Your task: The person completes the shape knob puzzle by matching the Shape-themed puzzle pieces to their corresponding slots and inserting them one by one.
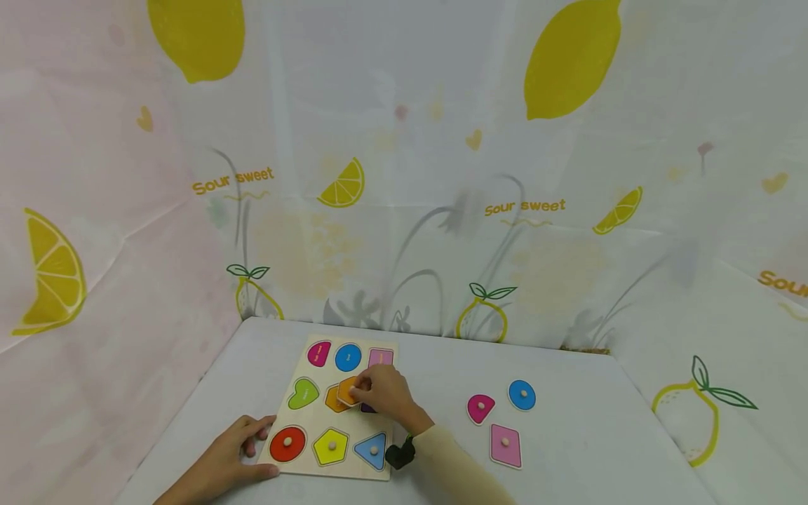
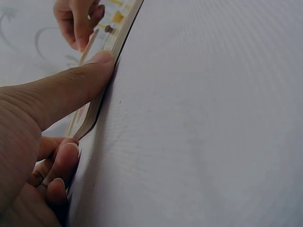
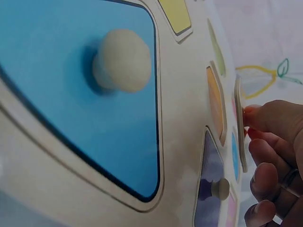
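Observation:
My right hand (image 1: 386,394) pinches the knob of an orange hexagon puzzle piece (image 1: 347,390). The piece hovers, slightly tilted, over the orange hexagon recess of a wooden shape puzzle board (image 1: 309,419). At the board's near left corner my left hand (image 1: 230,452) grips the edges, thumb on the near side and curled fingers along the left. Knobbed pieces sit in the board: a red circle (image 1: 287,443), a yellow pentagon (image 1: 331,447), a blue triangle (image 1: 371,450) and a purple piece (image 3: 208,184), which the right hand mostly covers in the head view.
To the board's right lie a magenta rounded piece (image 1: 480,409), a blue circle piece (image 1: 522,395) and a pink square piece (image 1: 506,446). Recesses without knobs show a green heart (image 1: 304,393) and a blue circle. Lemon-printed cloth (image 1: 404,273) walls the white table.

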Motion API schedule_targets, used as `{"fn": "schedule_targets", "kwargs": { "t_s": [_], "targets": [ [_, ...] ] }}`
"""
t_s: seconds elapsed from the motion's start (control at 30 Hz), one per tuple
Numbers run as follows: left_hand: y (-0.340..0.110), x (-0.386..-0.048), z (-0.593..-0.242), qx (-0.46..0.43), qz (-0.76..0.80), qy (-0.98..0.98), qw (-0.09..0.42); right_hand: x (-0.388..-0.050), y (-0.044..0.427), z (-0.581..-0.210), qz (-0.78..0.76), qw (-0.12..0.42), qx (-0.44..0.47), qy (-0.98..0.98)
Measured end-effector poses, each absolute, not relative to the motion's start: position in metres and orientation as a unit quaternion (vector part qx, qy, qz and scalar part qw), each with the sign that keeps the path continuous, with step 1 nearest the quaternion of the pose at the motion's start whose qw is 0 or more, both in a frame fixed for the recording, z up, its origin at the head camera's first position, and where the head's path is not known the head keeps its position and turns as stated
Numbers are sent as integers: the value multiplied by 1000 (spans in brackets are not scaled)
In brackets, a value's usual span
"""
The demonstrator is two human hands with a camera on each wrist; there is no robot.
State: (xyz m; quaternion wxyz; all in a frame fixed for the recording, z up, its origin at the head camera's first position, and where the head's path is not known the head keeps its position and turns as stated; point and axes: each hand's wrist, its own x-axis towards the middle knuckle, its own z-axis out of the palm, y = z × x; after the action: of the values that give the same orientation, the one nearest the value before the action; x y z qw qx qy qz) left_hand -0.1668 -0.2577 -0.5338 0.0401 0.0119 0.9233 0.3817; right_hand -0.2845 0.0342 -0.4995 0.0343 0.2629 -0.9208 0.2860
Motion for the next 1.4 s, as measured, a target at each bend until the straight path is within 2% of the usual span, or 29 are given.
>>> {"fn": "schedule_targets", "kwargs": {
  "t_s": [0.53,0.9,1.4],
  "targets": [
    [-261,-164,-533,49,393,918,30,-286,11,-508,263,15,251,-932],
    [-260,-166,-535,31,390,919,35,-284,4,-509,252,10,243,-937],
    [-260,-165,-535,35,392,919,32,-282,17,-505,261,8,264,-929]
  ]
}}
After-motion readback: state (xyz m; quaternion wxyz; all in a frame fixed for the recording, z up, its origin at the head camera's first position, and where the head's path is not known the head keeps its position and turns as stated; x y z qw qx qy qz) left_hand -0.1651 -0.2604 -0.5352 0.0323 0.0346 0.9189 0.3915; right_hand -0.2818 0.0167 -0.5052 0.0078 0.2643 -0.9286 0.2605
